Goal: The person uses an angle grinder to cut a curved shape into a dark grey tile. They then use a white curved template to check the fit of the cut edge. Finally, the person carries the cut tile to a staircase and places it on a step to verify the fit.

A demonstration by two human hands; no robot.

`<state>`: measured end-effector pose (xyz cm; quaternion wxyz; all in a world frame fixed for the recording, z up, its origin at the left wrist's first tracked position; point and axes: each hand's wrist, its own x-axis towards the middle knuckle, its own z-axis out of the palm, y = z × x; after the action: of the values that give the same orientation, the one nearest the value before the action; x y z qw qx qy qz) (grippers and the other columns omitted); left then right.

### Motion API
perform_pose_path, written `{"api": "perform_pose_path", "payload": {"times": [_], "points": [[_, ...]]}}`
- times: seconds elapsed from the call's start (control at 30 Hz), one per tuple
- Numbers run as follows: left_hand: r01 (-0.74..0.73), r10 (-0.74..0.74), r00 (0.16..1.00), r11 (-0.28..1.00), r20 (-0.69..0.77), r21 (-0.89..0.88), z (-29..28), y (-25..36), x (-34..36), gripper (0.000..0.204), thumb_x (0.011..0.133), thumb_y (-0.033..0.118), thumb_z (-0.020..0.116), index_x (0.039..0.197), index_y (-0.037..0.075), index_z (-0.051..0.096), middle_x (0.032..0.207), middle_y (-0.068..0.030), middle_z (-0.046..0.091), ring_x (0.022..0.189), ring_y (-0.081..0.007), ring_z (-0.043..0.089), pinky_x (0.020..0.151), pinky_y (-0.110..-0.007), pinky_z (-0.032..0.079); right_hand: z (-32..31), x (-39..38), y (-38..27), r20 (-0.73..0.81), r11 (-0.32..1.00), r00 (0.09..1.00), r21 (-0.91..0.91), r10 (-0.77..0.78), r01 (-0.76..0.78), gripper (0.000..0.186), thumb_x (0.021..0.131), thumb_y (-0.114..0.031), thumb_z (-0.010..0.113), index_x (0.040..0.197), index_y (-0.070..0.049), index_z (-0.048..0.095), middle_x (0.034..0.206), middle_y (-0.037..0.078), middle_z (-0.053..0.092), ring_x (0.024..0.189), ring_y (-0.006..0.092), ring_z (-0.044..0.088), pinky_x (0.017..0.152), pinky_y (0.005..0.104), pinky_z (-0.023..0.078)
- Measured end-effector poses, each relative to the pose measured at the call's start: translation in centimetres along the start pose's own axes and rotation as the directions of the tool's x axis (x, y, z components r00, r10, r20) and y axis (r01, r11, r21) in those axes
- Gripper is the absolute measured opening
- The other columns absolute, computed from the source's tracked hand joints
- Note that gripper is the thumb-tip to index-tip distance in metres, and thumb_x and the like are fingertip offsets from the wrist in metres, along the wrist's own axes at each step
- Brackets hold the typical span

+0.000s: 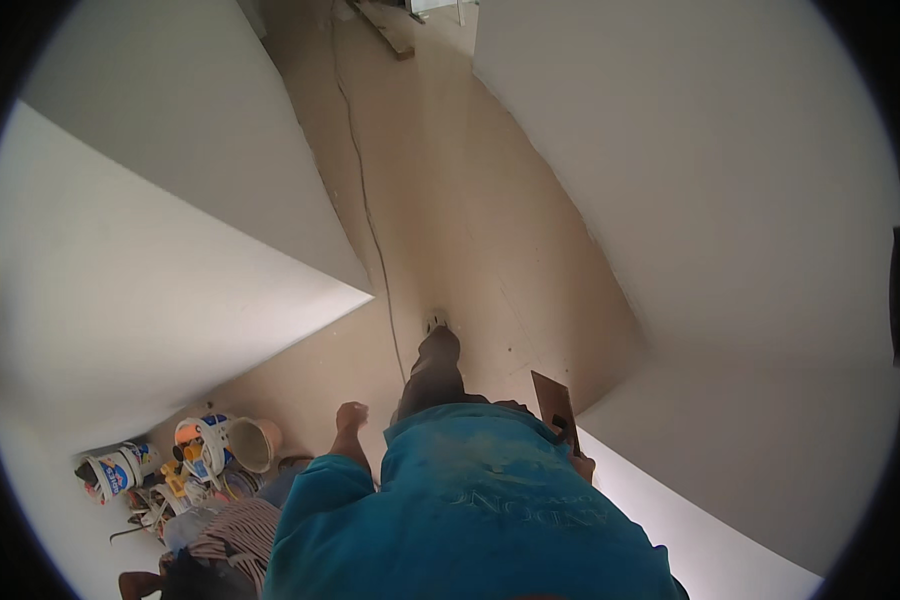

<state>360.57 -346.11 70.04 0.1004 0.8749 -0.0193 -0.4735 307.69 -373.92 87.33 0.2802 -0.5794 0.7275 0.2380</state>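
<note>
My left hand [351, 416] hangs out to the left of my teal shirt, its fingers loosely curled and nothing visible in them. On the other side, my right hand [583, 467] is closed on the handle of a plastering trowel [552, 396]. The trowel's flat rectangular brown blade points forward, close to the low corner of the right-hand wall. Part of the right hand's fingers is hidden behind the trowel and shirt. One shoe [436, 321] shows ahead of me on the floor, below a dark trouser leg.
A grey cable [363, 190] runs along the beige floor [450, 200]. Pale walls [730, 180] flank the passage; a wall corner [368, 296] juts in from the left. Buckets [256, 443], tools and a striped bundle [235, 540] are at lower left. A board [382, 28] lies far ahead.
</note>
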Motion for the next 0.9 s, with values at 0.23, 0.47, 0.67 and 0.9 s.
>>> {"api": "perform_pose_path", "payload": {"times": [0.23, 0.47, 0.67, 0.9], "points": [[-0.658, 0.663, 0.748, 0.746, -0.024, 0.102, -19.3, 47.7, 5.8, 0.043, 0.085, 0.043, 0.059, 0.085, 0.002, 0.071, 0.088, -0.0225, 0.069, 0.087, -0.039, 0.068, 0.078, -0.048, 0.052, -16.1, 3.6, -27.5, -0.171, 0.882, 0.952, 0.445, 0.252, -0.153, 0.068, 0.087, -0.062, 0.065, 0.085, 0.006, 0.072, 0.065, 0.018, 0.066, 0.063, 0.0261, 0.068, 0.057, 0.0402, 0.05], [-0.809, 0.772, 0.582, 0.582, -0.255, -0.086, -37.6, 77.7, 17.4, 0.031, 0.091, 0.034, 0.06, 0.097, 0.005, 0.07, 0.089, -0.0177, 0.071, 0.087, -0.0352, 0.068, 0.078, -0.044, 0.053, -24.1, 19.2, -54.4, -0.304, 0.878, 0.944, 0.476, 0.126, 0.036, 0.07, 0.085, -0.063, 0.067, 0.084, 0.007, 0.072, 0.06, 0.014, 0.062, 0.06, 0.0229, 0.063, 0.056, 0.0401, 0.049], [-0.493, 0.674, 0.733, 0.62, -0.091, 0.61, -44.4, 72.1, 40.0, 0.017, 0.089, 0.02, 0.056, 0.097, 0.009, 0.066, 0.103, -0.0131, 0.069, 0.093, -0.0356, 0.067, 0.076, -0.048, 0.056, -33.5, 34.5, -76.1, -0.085, 0.877, 0.992, 0.466, -0.09, 0.119, 0.036, 0.085, -0.028, 0.074, 0.088, 0.007, 0.073, 0.07, 0.016, 0.069, 0.077, 0.0121, 0.061, 0.065, 0.0366, 0.049], [0.031, -0.194, 0.97, 0.697, -0.146, -0.716, -57.9, 78.7, 47.1, 0.017, 0.09, 0.003, 0.057, 0.099, 0.008, 0.071, 0.065, -0.006, 0.064, 0.05, -0.0157, 0.059, 0.044, -0.03, 0.048, -44.5, 52.5, -106.9, -0.046, 0.766, 0.944, 0.573, -0.326, 0.293, 0.029, 0.09, -0.014, 0.059, 0.098, 0.014, 0.065, 0.093, 0.024, 0.07, 0.086, 0.0306, 0.07, 0.078, 0.0336, 0.057]]}}
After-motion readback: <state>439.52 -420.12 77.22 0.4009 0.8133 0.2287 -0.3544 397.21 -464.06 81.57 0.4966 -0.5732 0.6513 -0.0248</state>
